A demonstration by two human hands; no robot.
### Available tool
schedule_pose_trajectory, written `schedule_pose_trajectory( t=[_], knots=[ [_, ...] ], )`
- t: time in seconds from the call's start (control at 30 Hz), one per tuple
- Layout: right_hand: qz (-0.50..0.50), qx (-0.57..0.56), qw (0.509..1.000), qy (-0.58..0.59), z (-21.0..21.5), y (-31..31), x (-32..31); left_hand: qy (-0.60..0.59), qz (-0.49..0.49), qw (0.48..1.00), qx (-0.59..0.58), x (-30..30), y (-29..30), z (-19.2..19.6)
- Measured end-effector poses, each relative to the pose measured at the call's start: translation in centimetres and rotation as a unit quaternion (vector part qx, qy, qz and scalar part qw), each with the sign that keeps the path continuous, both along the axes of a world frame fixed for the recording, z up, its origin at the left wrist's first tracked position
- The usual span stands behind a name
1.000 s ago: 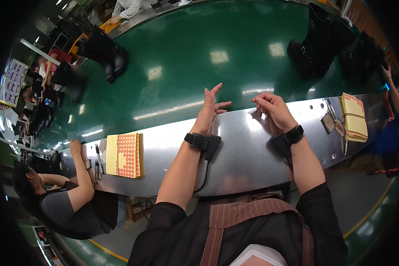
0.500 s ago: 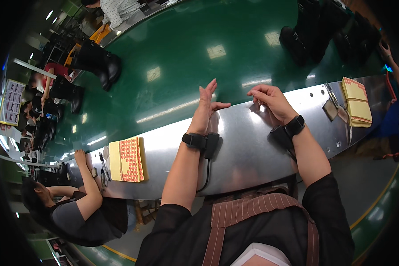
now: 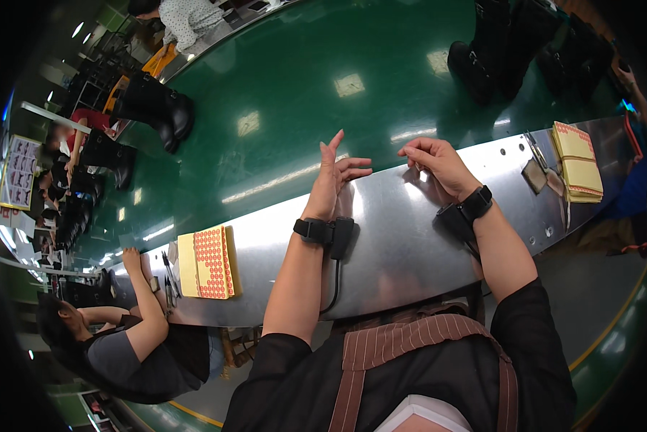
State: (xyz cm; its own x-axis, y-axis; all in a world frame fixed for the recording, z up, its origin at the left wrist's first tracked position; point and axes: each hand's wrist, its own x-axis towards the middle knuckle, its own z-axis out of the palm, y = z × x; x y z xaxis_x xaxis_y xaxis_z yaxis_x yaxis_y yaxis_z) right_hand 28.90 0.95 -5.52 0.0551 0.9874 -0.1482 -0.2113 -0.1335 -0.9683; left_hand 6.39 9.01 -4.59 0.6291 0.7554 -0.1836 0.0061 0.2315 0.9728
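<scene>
Above the far edge of the metal ledge (image 3: 388,245), my left hand (image 3: 328,180) is raised and open. Its thumb and fingers are spread, and nothing is in it. To its right, my right hand (image 3: 439,165) is closed, with fingers curled and the thumb against them at the tips. I see nothing between them. Both hands are apart from each other, at the border of the green work surface (image 3: 287,93). Each wrist wears a black strap with a small box, and a cable runs down from the left box (image 3: 342,237).
Yellow sheet stacks with red round stickers lie left (image 3: 207,263) and right (image 3: 579,162). Hand tools (image 3: 536,151) lie beside the right stack. Black boots stand far right (image 3: 482,65) and left (image 3: 154,108). A co-worker (image 3: 133,338) sits at left; others work farther back.
My left hand's lower fingers have fanned apart, and its upper finger has tilted left. My right hand stays nearly the same. The black boots appear slightly farther left.
</scene>
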Motion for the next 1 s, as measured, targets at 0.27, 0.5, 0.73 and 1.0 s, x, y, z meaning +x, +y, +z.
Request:
schedule_pose_trajectory(
  t=[0.27,0.5,0.73,1.0],
  knots=[
    [-0.002,-0.006,1.000,-0.003,0.03,-0.01,-0.03,-0.008,-0.017,1.000,-0.001,0.11,0.12,-0.13],
    [-0.001,-0.003,1.000,-0.008,0.29,-0.10,-0.12,-0.007,-0.006,1.000,-0.007,0.07,0.10,-0.13],
    [0.000,0.001,1.000,-0.018,0.11,0.03,0.02,-0.012,-0.002,1.000,-0.008,0.20,0.12,-0.07],
    [0.003,0.000,1.000,-0.019,0.14,0.02,0.07,-0.007,-0.002,1.000,0.000,0.20,0.21,-0.25]
  ],
)
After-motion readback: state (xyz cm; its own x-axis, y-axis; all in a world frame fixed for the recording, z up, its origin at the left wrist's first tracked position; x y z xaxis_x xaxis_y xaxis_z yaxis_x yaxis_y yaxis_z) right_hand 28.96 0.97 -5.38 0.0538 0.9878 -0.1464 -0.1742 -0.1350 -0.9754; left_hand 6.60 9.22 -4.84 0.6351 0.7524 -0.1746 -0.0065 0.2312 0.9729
